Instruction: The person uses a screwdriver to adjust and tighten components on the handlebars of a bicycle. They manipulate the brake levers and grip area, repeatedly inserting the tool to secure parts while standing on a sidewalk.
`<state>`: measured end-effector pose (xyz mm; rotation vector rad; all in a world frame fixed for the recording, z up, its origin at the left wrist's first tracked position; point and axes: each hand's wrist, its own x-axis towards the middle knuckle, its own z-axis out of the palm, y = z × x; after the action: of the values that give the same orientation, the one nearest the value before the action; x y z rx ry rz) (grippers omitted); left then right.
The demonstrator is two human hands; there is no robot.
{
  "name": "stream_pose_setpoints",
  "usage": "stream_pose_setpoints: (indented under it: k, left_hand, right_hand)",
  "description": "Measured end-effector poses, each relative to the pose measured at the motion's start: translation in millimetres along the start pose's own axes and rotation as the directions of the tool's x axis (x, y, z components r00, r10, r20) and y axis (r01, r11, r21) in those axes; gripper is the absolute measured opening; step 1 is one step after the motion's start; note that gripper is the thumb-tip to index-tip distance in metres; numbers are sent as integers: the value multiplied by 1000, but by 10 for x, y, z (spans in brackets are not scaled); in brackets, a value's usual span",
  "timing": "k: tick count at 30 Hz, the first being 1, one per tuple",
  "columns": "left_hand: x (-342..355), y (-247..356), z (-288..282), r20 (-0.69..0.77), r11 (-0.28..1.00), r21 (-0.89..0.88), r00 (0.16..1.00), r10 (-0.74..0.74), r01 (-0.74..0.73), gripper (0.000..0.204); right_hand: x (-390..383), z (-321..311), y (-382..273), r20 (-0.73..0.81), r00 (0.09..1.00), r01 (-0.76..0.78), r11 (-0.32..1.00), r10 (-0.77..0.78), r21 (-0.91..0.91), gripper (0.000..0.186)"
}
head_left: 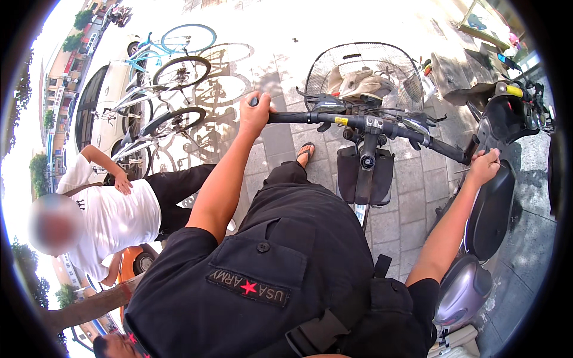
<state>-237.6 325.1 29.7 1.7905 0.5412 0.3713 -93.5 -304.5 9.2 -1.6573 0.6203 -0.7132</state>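
A black bicycle handlebar (352, 121) with brake levers runs across in front of me. My left hand (255, 115) is a closed fist at its left end, touching it or nearly so. A small dark end (254, 102) pokes out at the top of this fist; the rest is hidden by my fingers. Close by the right handlebar grip (471, 149), the fingers of my right hand (484, 167) are pinched together. A thin metal rod (462, 171) sticks out of them toward the left. What else this hand covers cannot be seen.
A wire basket (319, 71) with a beige cloth is ahead of the handlebar. A black bag (382, 179) hangs below the stem. Scooters, one with a dark seat (489, 209), stand at right. At left are a person in white (122, 218), parked bicycles (158, 119) and a car (89, 110).
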Motion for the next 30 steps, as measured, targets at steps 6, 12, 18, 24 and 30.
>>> stream_pose_setpoints:
  k: [6, 12, 18, 24, 30]
  left_hand:
    - [277, 19, -114, 230, 990, 92, 970, 84, -107, 42]
    - [581, 22, -205, 540, 972, -21, 816, 208, -234, 34]
    - [1180, 440, -194, 935, 911, -260, 154, 321, -321, 28]
    - [1421, 379, -168, 956, 914, -278, -176, 234, -296, 31]
    - [1643, 327, -141, 867, 893, -408, -388, 314, -190, 58]
  right_hand:
    - [-615, -451, -54, -11, 987, -162, 985, 163, 58, 42]
    - [-1574, -168, -651, -170, 951, -230, 959, 257, 165, 26]
    - [-3072, 310, -1328, -156, 950, -245, 957, 269, 156, 34]
    - [-4258, 1133, -1894, 27, 957, -289, 947, 288, 139, 40]
    - [-5133, 2140, -1992, 192, 978, -86, 996, 86, -7, 40]
